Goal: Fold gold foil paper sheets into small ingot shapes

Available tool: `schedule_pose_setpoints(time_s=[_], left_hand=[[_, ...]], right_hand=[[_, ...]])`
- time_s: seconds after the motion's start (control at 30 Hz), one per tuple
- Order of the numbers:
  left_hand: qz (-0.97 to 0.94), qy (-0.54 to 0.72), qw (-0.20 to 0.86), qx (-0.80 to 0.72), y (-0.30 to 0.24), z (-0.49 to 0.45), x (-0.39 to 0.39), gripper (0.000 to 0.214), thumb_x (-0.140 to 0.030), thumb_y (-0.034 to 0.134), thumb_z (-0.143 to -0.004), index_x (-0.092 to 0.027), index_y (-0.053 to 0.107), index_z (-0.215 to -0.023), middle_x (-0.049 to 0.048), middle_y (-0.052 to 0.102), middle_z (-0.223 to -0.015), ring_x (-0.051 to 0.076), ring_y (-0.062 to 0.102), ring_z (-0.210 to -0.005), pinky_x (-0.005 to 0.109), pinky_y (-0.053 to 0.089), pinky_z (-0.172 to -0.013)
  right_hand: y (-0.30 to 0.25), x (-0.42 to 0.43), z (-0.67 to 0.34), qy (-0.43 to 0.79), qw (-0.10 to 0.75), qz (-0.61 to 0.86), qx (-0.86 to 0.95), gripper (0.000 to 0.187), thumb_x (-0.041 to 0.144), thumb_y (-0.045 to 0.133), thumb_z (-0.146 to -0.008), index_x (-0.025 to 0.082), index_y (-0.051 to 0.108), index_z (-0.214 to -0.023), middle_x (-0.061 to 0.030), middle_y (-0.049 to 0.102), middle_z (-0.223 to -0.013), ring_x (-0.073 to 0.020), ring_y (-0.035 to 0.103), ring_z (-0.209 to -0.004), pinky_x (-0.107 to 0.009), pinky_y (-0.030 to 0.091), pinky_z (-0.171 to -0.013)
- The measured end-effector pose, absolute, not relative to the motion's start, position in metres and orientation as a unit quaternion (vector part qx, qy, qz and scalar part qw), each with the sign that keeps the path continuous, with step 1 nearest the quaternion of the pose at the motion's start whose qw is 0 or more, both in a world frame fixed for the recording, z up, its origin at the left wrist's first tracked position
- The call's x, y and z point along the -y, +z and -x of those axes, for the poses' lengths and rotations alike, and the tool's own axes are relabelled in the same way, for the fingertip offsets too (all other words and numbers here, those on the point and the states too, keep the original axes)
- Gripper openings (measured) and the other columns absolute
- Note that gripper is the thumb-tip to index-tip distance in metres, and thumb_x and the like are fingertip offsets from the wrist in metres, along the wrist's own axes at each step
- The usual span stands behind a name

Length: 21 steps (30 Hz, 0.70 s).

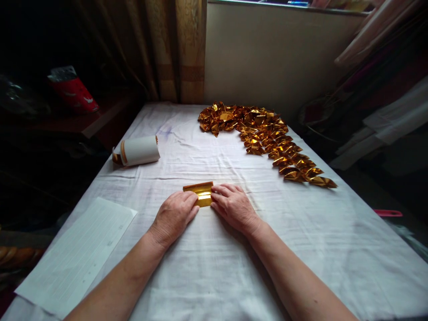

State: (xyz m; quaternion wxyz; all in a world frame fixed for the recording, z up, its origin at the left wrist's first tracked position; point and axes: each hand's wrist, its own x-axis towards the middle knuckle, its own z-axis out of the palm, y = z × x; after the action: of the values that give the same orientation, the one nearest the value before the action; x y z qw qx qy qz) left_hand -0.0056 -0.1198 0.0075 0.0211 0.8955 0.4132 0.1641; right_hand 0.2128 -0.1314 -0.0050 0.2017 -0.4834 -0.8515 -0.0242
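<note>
A small sheet of shiny gold foil paper (203, 192) lies on the white cloth between my hands, its far edge folded over into a narrow strip. My left hand (177, 211) grips the sheet's left side, fingers closed together over the near edge. At the right side, my right hand (234, 206) pinches the foil with its fingertips. The thumbs are mostly hidden. Beyond my hands, folded gold foil pieces (254, 127) form a heap at the back that trails off in rows toward the right.
A white paper roll (140, 150) with gold inside lies at the left. Nearer me is a lined paper sheet (80, 256). A red packet (75, 91) stands on a side shelf (96, 125). Behind the table are a curtain (179, 53) and a wall (267, 53).
</note>
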Motion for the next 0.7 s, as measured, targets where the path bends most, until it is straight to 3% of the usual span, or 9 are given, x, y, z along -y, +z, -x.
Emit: schedule_pose_setpoints(time_s=[0.3,0.53,0.7], left_hand=[[-0.889,0.176,0.044,-0.421,0.008,0.006,0.118,0.012,-0.023,0.065,-0.086,-0.019,0.06,-0.096,0.0062,0.071,-0.1,0.023,0.066,-0.093,0.037,0.051,-0.087],[-0.884,0.217,-0.005,-0.415,-0.004,0.006,0.117,0.029,-0.017,0.058,-0.087,-0.017,0.059,-0.116,0.0094,0.071,-0.105,0.024,0.067,-0.094,0.039,0.053,-0.088],[-0.89,0.205,-0.033,-0.407,-0.002,0.004,0.118,0.029,-0.02,0.06,-0.087,-0.018,0.059,-0.115,0.0086,0.072,-0.106,0.024,0.067,-0.091,0.038,0.052,-0.085]], right_hand=[[-0.009,0.123,-0.209,-0.015,0.218,0.492,0.843,0.016,0.026,0.059,-0.093,0.022,0.071,-0.104,-0.0065,0.071,-0.115,-0.0239,0.063,-0.102,-0.04,0.044,-0.088],[-0.014,0.12,-0.208,0.003,0.27,0.503,0.821,0.018,0.029,0.055,-0.096,0.023,0.072,-0.097,-0.0067,0.073,-0.107,-0.0215,0.063,-0.096,-0.037,0.047,-0.085],[-0.016,0.117,-0.209,0.023,0.305,0.505,0.807,0.016,0.029,0.058,-0.094,0.022,0.072,-0.093,-0.0055,0.073,-0.103,-0.0208,0.064,-0.093,-0.036,0.049,-0.085]])
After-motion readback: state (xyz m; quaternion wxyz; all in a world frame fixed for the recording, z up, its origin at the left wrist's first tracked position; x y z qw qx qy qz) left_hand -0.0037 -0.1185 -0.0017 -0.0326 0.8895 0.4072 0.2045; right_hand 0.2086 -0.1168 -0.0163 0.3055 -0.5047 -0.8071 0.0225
